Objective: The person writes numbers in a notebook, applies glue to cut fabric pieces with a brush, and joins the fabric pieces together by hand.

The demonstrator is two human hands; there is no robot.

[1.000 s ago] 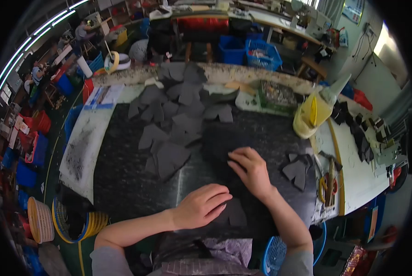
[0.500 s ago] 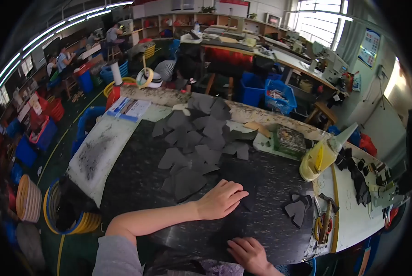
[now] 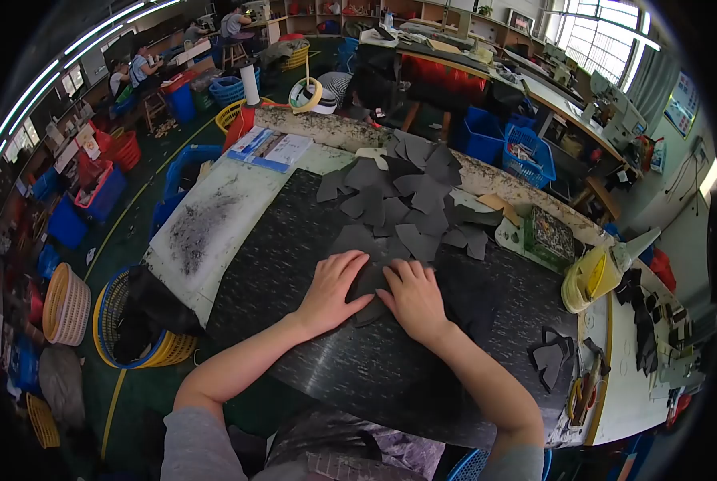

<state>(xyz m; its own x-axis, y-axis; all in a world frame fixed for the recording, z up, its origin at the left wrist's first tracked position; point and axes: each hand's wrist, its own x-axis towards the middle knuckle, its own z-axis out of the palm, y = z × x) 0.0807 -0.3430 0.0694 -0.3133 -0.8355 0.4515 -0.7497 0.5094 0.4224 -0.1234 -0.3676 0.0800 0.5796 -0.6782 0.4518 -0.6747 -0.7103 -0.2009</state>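
Observation:
Both of my hands lie at the near end of a pile of dark grey cut pieces [image 3: 422, 196], thin and sheet-like with angular shapes. My left hand [image 3: 332, 289] rests palm down with fingers stretched forward and thumb spread. Opposite it, my right hand [image 3: 414, 298] also lies flat, fingertips on the pieces. Between the two thumbs shows a dark grey piece [image 3: 370, 290], partly covered by the hands. Beneath everything is a black speckled work surface [image 3: 326, 377]. A black, cloth-like patch [image 3: 475, 297] lies right of my right hand.
At the right are a yellowish glue bottle [image 3: 587, 280], scissors [image 3: 583, 397] and a small grey piece [image 3: 548, 361]. A green box [image 3: 551, 236] stands behind. Printed sheets [image 3: 270, 150] lie back left, with tape [image 3: 305, 96] beyond. A yellow basket [image 3: 162, 349] stands beside the table.
My left hand has gone from a curled grip over the bare surface to lying flat by the pile. My right hand has moved forward from the front edge. The camera view has shifted.

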